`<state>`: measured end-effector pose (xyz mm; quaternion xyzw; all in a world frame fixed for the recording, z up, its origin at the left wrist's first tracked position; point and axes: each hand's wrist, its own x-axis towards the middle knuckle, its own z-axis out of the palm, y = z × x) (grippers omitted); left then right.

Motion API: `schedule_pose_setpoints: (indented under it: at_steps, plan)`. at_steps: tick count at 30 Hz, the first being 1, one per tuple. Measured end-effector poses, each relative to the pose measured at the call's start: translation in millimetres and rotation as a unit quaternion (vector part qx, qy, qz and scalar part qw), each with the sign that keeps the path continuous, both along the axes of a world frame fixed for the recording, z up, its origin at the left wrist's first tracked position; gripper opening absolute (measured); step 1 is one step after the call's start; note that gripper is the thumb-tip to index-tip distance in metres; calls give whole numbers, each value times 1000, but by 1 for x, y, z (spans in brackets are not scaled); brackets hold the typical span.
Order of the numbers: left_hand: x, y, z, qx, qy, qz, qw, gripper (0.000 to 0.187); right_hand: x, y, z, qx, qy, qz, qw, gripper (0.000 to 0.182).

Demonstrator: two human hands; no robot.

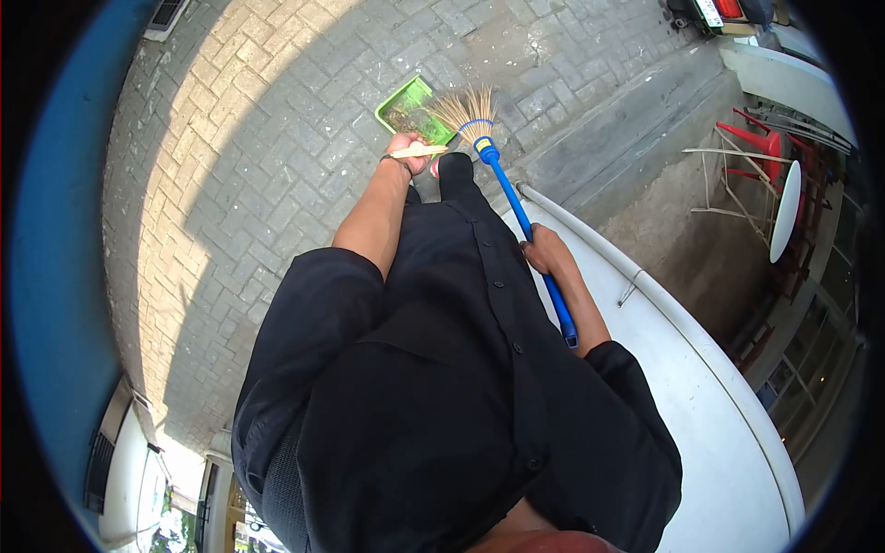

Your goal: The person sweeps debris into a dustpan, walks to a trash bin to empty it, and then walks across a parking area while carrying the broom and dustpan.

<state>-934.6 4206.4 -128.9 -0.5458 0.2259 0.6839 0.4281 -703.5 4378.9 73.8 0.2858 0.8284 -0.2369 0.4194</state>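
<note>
The left hand (408, 150) is closed round a pale handle (419, 150) by the dustpan (406, 100), at twelve o'clock. The right hand (546, 251) grips the broom (517, 212), bristles (464, 109) at the dustpan's three o'clock.

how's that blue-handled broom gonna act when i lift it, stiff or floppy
The broom is probably stiff along its handle, which looks straight and solid. The bristles will likely bend, being thin and fanned out. It may swing down at the bristle end, since the right hand grips well back from there.
</note>
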Motion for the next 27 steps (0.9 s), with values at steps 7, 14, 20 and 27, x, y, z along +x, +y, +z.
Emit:
schedule_pose_setpoints:
  at_steps: [7, 14, 20, 27]
  plan:
    - [0, 2, 6, 3, 4, -10, 1000, 6, -14, 26, -3, 89, 36, -23, 995, 27]
    - [-2, 4, 2, 2, -3, -4, 1000, 5, -31, 36, -51, 75, 35, 28, 996, 26]
    - [3, 8, -37, 21, 16, -8, 1000, 8, -17, 0, -33, 11, -14, 74, 997, 32]
    - [-6, 4, -11, 20, 3, -28, 999, 6, 0, 20, 6, -26, 38, 62, 997, 29]
